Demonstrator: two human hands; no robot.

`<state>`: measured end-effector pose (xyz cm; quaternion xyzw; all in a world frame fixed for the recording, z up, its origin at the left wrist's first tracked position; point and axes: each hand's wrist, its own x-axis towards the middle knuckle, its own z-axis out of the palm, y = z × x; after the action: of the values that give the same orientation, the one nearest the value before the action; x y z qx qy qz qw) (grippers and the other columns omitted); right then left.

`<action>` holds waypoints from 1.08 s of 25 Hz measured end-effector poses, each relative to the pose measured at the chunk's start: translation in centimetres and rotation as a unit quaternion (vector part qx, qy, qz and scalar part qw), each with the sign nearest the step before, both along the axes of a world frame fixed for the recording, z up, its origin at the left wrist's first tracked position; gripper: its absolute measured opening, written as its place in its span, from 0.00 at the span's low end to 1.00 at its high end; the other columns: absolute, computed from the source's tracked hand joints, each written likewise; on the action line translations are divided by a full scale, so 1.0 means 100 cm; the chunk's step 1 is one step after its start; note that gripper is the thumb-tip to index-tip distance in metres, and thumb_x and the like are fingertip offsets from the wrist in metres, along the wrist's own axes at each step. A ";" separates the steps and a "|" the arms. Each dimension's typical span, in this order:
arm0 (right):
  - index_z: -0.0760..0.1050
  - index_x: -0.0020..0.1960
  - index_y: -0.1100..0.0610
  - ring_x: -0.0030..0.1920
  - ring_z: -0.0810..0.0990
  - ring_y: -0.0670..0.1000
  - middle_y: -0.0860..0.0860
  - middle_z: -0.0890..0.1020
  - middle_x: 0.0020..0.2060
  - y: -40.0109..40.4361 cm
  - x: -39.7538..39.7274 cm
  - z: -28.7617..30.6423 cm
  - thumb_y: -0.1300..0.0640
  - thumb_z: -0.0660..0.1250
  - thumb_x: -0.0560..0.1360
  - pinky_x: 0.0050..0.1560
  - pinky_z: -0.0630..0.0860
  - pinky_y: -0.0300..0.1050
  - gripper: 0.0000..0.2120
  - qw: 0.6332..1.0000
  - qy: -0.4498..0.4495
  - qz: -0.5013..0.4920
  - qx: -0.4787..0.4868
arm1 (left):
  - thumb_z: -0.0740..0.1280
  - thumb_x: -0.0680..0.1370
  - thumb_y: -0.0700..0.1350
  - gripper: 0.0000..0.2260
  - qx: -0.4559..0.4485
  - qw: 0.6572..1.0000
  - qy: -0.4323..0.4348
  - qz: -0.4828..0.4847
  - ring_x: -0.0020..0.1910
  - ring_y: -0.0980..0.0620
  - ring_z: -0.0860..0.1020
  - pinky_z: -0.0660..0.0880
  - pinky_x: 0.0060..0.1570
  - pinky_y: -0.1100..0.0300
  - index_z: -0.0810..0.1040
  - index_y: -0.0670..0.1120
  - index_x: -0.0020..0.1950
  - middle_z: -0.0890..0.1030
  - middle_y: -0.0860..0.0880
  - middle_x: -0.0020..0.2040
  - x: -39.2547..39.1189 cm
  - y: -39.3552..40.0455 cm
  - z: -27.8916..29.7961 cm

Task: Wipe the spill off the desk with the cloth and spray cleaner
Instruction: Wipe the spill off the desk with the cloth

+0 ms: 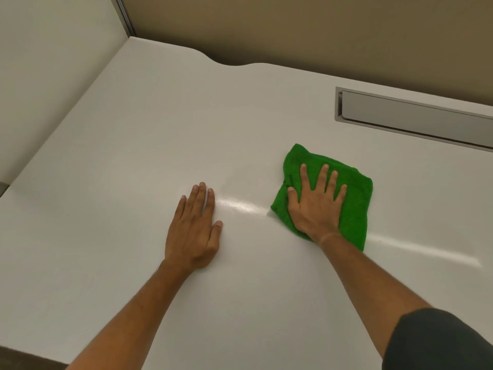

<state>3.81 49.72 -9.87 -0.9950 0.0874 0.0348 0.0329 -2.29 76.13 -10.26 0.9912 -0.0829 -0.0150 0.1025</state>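
Note:
A folded green cloth point(354, 206) lies flat on the white desk point(133, 156), right of centre. My right hand point(314, 204) presses down on it with fingers straight and spread. My left hand point(196, 225) rests flat on the bare desk to the left of the cloth, fingers straight and together. Between the two hands a shiny wet-looking streak point(240, 205) catches the light. No spray cleaner is in view.
A long grey cable slot with a lid point(416, 116) is set into the desk at the back right. A white partition wall point(48, 70) borders the desk on the left. The desk's back edge curves inward near a beige wall point(293, 30).

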 end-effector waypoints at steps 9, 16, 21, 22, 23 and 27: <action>0.48 0.80 0.48 0.78 0.48 0.61 0.60 0.51 0.79 0.065 0.015 0.001 0.38 0.45 0.78 0.75 0.45 0.65 0.33 0.985 -0.009 0.170 0.005 | 0.47 0.77 0.55 0.32 0.008 1.000 0.011 -0.002 0.78 0.48 0.45 0.46 0.76 0.49 0.48 0.42 0.79 0.49 0.43 0.80 0.002 0.000 0.002; 0.54 0.79 0.51 0.78 0.51 0.57 0.56 0.55 0.79 0.086 -0.066 0.004 0.40 0.49 0.78 0.76 0.48 0.61 0.32 0.951 -0.009 0.308 0.041 | 0.45 0.75 0.54 0.33 -0.031 0.999 0.014 -0.006 0.78 0.49 0.45 0.44 0.76 0.51 0.48 0.44 0.79 0.49 0.44 0.80 0.000 0.002 0.003; 0.53 0.79 0.50 0.79 0.48 0.55 0.54 0.53 0.79 0.037 -0.135 -0.002 0.37 0.49 0.79 0.76 0.49 0.61 0.32 0.971 -0.009 0.232 0.051 | 0.46 0.76 0.56 0.33 -0.017 1.000 0.001 -0.012 0.78 0.48 0.46 0.45 0.76 0.51 0.50 0.42 0.79 0.50 0.42 0.79 0.000 0.005 0.001; 0.53 0.79 0.50 0.79 0.47 0.55 0.54 0.52 0.79 0.022 -0.142 -0.002 0.37 0.48 0.79 0.76 0.48 0.61 0.32 0.979 -0.010 0.199 0.047 | 0.46 0.76 0.56 0.33 -0.021 1.000 0.000 -0.009 0.78 0.48 0.47 0.45 0.76 0.51 0.51 0.42 0.78 0.51 0.42 0.79 0.000 0.004 0.001; 0.52 0.79 0.50 0.79 0.47 0.55 0.54 0.52 0.79 0.007 -0.148 -0.002 0.37 0.47 0.79 0.76 0.48 0.61 0.32 0.986 -0.011 0.164 0.039 | 0.46 0.76 0.56 0.33 -0.026 1.000 0.000 -0.006 0.78 0.48 0.48 0.46 0.76 0.50 0.51 0.41 0.78 0.51 0.42 0.79 0.000 0.003 0.001; 0.54 0.79 0.52 0.78 0.52 0.58 0.57 0.55 0.79 -0.049 -0.158 0.002 0.36 0.45 0.79 0.76 0.49 0.62 0.33 1.000 -0.014 0.002 0.014 | 0.46 0.76 0.56 0.33 -0.028 1.000 0.009 0.000 0.78 0.49 0.48 0.45 0.76 0.50 0.52 0.42 0.78 0.51 0.42 0.79 0.000 0.002 0.002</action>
<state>-12.03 44.80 -9.68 -0.9951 0.0843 0.0221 0.0476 -2.31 76.31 -10.10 0.9877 -0.0822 -0.0212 0.1312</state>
